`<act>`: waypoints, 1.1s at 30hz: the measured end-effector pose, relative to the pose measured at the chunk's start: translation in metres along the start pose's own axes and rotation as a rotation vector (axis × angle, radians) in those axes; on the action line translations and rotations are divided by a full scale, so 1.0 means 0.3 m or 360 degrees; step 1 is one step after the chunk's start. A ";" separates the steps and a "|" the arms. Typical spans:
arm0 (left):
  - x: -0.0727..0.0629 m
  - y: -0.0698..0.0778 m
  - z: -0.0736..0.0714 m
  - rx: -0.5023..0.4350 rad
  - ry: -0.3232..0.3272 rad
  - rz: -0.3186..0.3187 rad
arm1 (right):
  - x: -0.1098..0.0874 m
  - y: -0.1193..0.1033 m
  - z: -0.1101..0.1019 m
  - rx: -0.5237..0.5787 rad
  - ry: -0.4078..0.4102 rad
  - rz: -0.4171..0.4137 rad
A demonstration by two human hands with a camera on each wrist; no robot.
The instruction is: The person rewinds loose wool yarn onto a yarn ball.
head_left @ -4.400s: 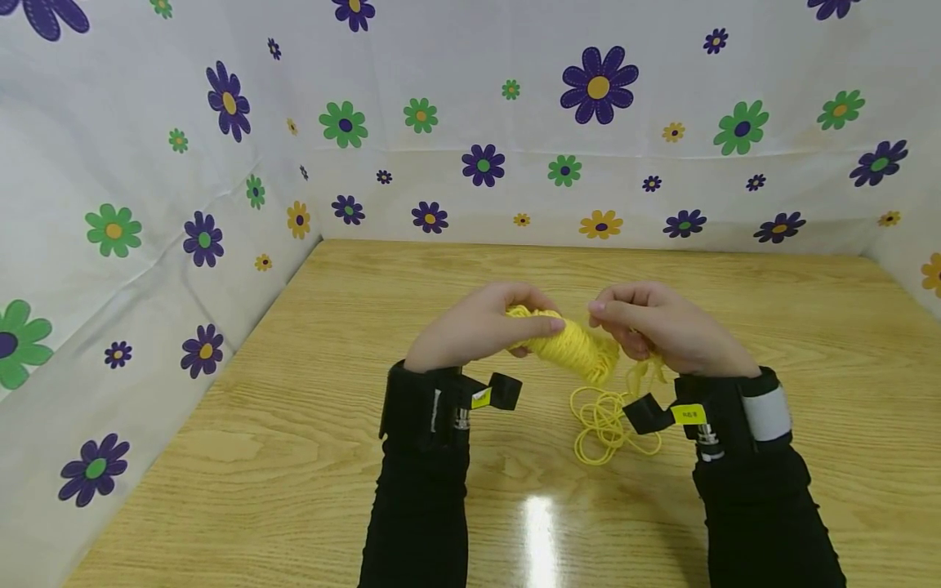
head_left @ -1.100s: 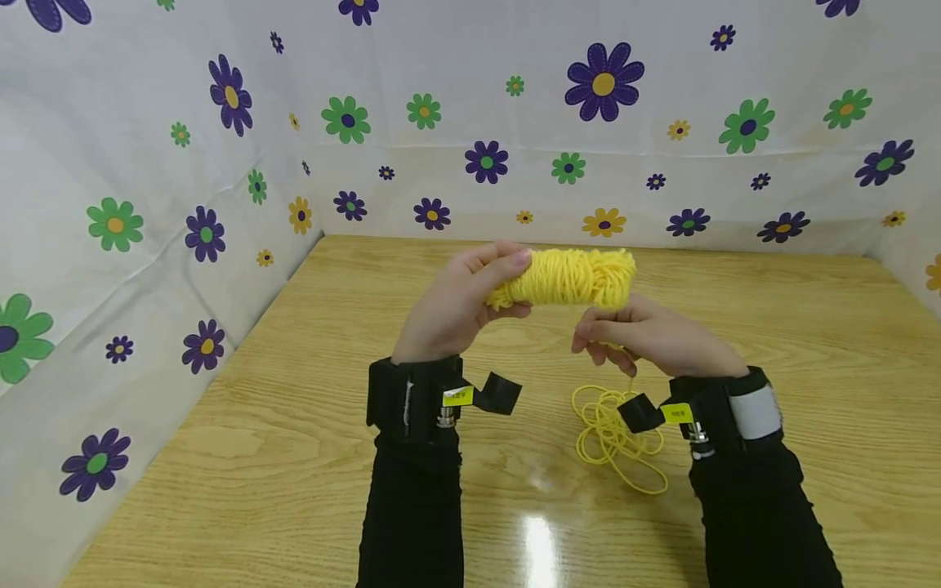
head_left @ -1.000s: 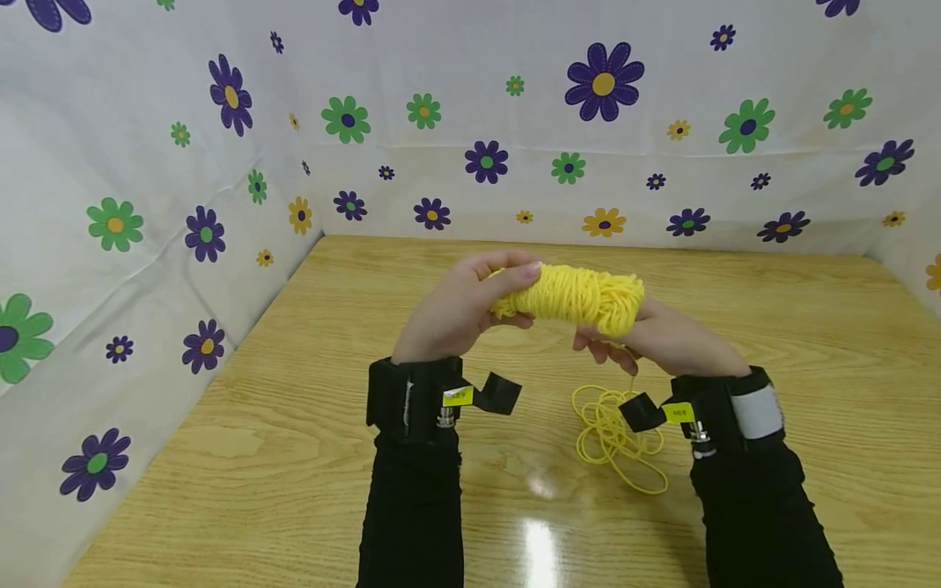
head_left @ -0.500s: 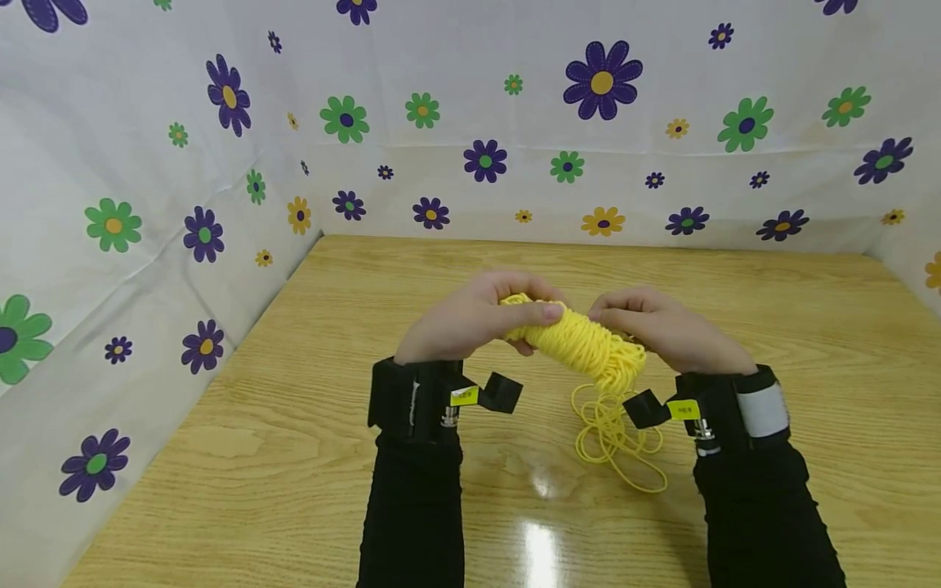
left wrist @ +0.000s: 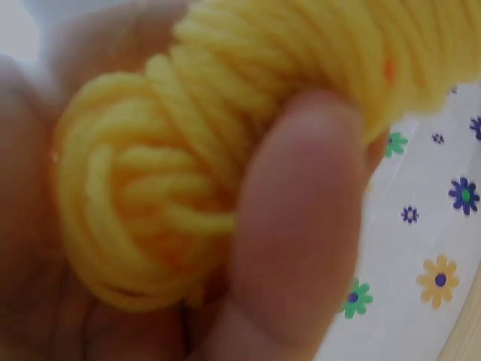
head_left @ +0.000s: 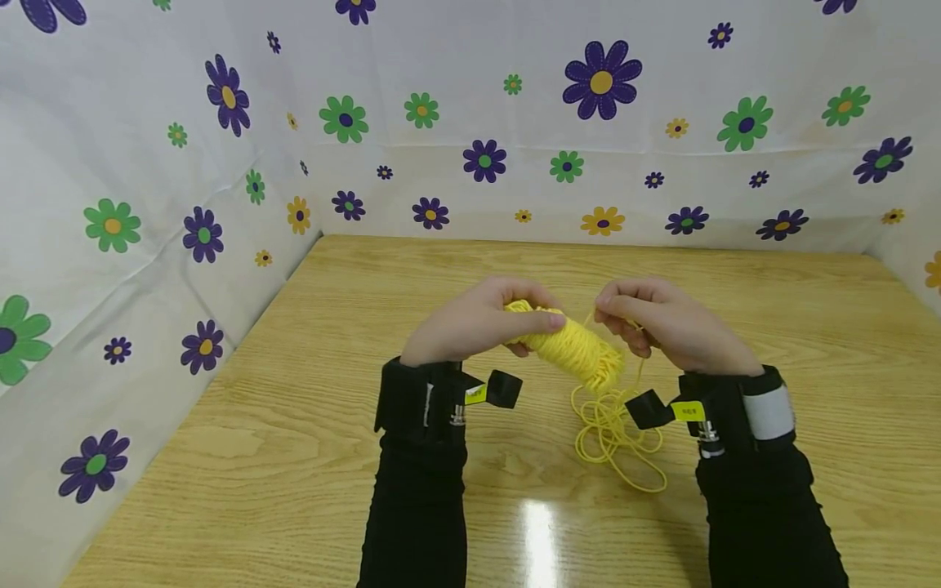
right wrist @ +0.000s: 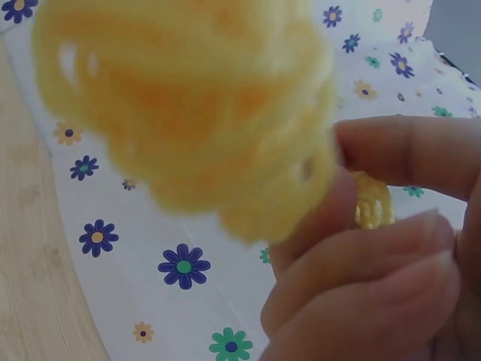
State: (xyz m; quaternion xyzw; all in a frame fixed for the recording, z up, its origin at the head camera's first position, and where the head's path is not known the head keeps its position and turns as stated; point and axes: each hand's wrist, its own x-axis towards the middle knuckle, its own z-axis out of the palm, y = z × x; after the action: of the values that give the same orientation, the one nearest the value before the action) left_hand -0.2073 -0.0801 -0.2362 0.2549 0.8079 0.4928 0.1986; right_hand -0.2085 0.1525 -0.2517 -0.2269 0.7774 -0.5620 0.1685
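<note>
My left hand (head_left: 481, 322) grips one end of a hank of yellow cord (head_left: 577, 351), its thumb laid along the windings. The hank is held up over the table, its free end tilted down to the right. In the left wrist view, looped windings of the hank (left wrist: 143, 188) sit against the palm. To the right, my right hand (head_left: 665, 322) pinches a single strand of the cord (head_left: 589, 318), which runs across to the hank. From below that hand, the cord drops to a loose tangle (head_left: 604, 425) on the table. The hank (right wrist: 188, 113) blurs close to the right wrist camera.
A wood-grain table (head_left: 294, 457) lies under both hands. White flowered cloth (head_left: 441, 90) stands behind it and along the left and right sides. Black sleeves and wrist straps with small cameras (head_left: 503, 389) cover both forearms.
The left hand has swung the hank down from a raised, level pose to a tilt. The right hand, earlier partly behind it, shows apart with a strand between. Since the earliest frame, the tangle gained a loop.
</note>
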 end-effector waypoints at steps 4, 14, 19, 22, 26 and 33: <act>0.006 -0.006 0.001 0.0045 0.0078 -0.0068 | -0.003 -0.005 -0.001 0.0020 0.0028 0.0015; 0.003 -0.022 -0.001 0.0089 0.0349 -0.0117 | -0.004 -0.010 0.001 0.0098 0.0091 0.0047; 0.005 -0.022 0.001 0.0158 0.0502 -0.0119 | -0.006 -0.013 0.002 0.0113 0.0109 0.0042; 0.007 -0.021 0.002 0.0194 0.0601 -0.0141 | -0.008 -0.018 0.004 0.0129 0.0115 0.0039; 0.009 -0.019 0.003 0.0140 0.0714 -0.0174 | -0.009 -0.022 0.008 0.0131 0.0111 0.0033; 0.012 -0.021 0.003 -0.0009 0.0866 -0.0209 | -0.014 -0.025 0.010 0.0114 0.0085 -0.0030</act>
State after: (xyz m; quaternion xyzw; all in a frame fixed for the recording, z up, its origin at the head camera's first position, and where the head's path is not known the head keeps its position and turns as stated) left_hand -0.2110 -0.0798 -0.2424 0.0598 0.8449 0.5315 0.0065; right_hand -0.2022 0.1503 -0.2455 -0.2129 0.7589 -0.5968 0.1504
